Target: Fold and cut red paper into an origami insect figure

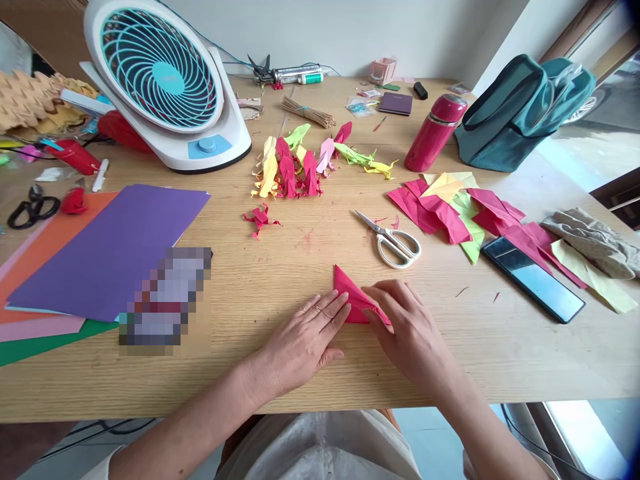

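A folded piece of red paper [356, 313] lies on the table close to its front edge, with a pointed corner at the upper left. My left hand [310, 333] rests flat on its left side, fingers stretched out and pressing it down. At the right side, my right hand [407, 320] pinches the paper's edge between thumb and bent fingers. White-handled scissors [393, 241] lie just beyond my right hand, blades apart slightly or closed, I cannot tell. Farther back stands a group of folded paper figures [287, 170] in red, yellow, green and pink; a single small red figure [261, 219] lies nearer.
To the left are coloured paper sheets [110, 247], a blurred-out device [167, 297], black scissors [34, 207] and a white fan [165, 80]. On the right lie folded red and green papers [435, 207], a phone [533, 280], a red flask [435, 133] and a teal bag [520, 113].
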Available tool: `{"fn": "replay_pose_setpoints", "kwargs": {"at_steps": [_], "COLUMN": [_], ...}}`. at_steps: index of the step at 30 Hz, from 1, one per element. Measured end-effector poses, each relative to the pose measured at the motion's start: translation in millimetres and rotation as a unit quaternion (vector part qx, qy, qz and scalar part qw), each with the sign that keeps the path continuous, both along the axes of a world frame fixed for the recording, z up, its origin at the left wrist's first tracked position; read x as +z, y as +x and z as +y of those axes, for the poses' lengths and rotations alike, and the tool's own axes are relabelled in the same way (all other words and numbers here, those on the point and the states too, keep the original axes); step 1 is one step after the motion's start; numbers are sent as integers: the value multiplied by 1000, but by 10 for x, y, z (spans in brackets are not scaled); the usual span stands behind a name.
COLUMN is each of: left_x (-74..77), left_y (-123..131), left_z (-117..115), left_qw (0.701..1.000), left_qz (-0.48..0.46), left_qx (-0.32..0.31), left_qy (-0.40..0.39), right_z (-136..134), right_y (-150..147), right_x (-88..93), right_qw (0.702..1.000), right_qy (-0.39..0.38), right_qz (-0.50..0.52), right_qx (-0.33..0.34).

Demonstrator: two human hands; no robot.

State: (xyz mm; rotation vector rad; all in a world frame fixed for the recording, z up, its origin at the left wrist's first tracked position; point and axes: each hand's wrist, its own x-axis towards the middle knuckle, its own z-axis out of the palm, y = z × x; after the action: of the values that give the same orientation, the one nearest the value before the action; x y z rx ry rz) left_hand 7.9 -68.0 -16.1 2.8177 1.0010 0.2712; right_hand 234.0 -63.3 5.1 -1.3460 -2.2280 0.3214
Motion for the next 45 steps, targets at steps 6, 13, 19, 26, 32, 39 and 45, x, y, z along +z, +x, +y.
{"fn": "replay_pose_setpoints", "kwargs": {"at_steps": [6, 13, 19, 26, 32, 39, 45], "left_x": [43, 73, 59, 130, -21, -15, -16], "left_y": [-38, -55, -66, 223, 445, 407, 377], "left_z": [-7, 27, 7, -2, -62, -116, -180], "left_qw": [998, 997, 998, 998, 998, 998, 997], "left_qz": [55, 52, 44, 9, 18, 43, 64], "left_qx": [-6, -18, -21, -55, -55, -25, 13], "left_qy": [-38, -63, -36, -16, -37, -34, -33], "right_z": [-336, -489, -578, -563, -576, -570, -573], "right_y": [65, 380, 379, 282, 317, 317, 316], "right_x": [-118, -217, -223, -194, -205, -209, -217], "right_qw": [991, 993, 996, 997, 997, 997, 997], "right_qy": [15, 6, 25, 16, -2, 2, 9], "right_qz": [-83, -117, -91, -79, -74, -75, -81], "right_qx": [100, 35, -6, -5, -4, -9, -16]}}
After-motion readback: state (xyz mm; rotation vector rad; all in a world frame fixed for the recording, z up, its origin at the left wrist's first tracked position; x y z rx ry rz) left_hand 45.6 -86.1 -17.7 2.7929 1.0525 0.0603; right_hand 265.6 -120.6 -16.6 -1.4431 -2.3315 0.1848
